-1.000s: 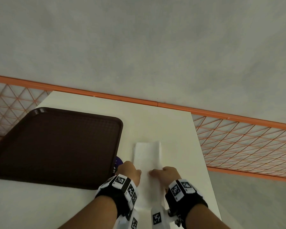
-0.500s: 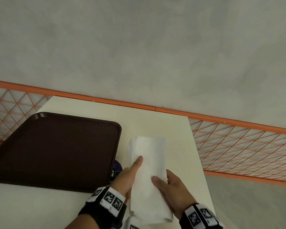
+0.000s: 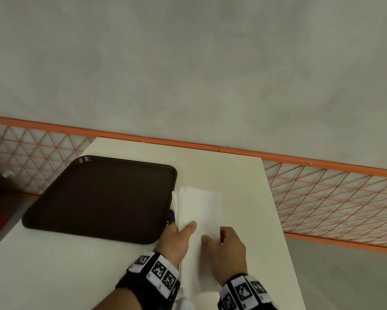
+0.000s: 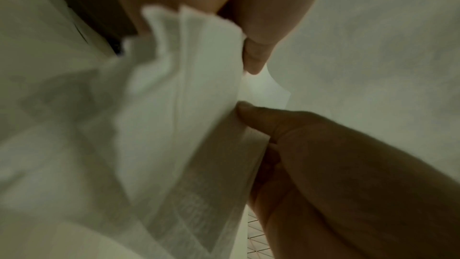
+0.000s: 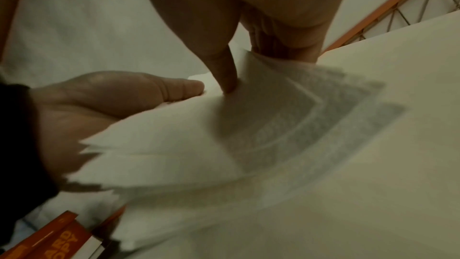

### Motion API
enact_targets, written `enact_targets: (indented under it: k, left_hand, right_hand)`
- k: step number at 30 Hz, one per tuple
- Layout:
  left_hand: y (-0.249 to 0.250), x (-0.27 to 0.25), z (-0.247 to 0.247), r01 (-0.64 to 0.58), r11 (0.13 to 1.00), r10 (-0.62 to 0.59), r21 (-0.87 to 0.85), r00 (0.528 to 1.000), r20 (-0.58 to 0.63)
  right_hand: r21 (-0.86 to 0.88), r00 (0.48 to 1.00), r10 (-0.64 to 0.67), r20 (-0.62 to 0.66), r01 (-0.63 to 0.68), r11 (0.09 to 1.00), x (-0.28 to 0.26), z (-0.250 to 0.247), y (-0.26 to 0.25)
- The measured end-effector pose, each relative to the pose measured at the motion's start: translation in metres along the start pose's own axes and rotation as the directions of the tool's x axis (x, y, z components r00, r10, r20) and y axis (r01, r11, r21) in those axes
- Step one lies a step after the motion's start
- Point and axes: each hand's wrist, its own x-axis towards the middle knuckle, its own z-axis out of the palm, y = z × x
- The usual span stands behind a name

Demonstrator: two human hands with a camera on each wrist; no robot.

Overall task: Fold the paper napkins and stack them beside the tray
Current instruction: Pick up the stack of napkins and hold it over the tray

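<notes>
A bundle of white paper napkins [image 3: 197, 211] is held above the white table [image 3: 232, 173], just right of the dark brown tray [image 3: 103, 193]. My left hand [image 3: 179, 236] grips the bundle's left edge, thumb on top, where several layers fan out. My right hand [image 3: 223, 245] pinches the right side, thumb on top and fingers underneath. In the left wrist view the napkins [image 4: 174, 105] hang between my thumb and the right hand [image 4: 336, 164]. In the right wrist view my thumb presses the top napkin [image 5: 199, 145]; the left hand [image 5: 112, 97] is beneath.
An orange wire-mesh railing [image 3: 335, 198] runs behind and to the right of the table. The table's right edge lies close to my right hand. A small purple object [image 3: 170, 214] peeks out between tray and napkins. An orange box [image 5: 52, 239] lies at the lower left.
The napkins went from lying under both fists on the table to being lifted and held in both hands. The bundle has widened, and its left edge now fans out.
</notes>
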Motion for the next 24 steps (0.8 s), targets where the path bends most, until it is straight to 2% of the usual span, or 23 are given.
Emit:
enact_targets:
  k: [5, 11, 17, 24]
  left_hand:
    - [0.009, -0.024, -0.005, 0.045, 0.992, -0.043, -0.117, 0.999, 0.014]
    - [0.016, -0.038, -0.022, 0.067, 0.963, -0.051, -0.26, 0.997, 0.064]
    - [0.018, -0.036, -0.057, 0.093, 0.937, -0.049, -0.338, 0.989, 0.136]
    - [0.026, -0.023, -0.133, 0.151, 0.897, -0.058, -0.415, 0.972, 0.227]
  right_hand:
    - [0.017, 0.999, -0.023, -0.031, 0.024, 1.0, -0.012, 0.004, -0.01]
    - [-0.089, 0.982, -0.166, -0.095, 0.158, 0.984, -0.022, 0.01, -0.023]
    - [0.005, 0.992, -0.12, -0.042, 0.12, 0.993, -0.027, 0.03, -0.04]
    - [0.094, 0.995, -0.1, -0.026, 0.102, 0.99, -0.042, 0.074, -0.083]
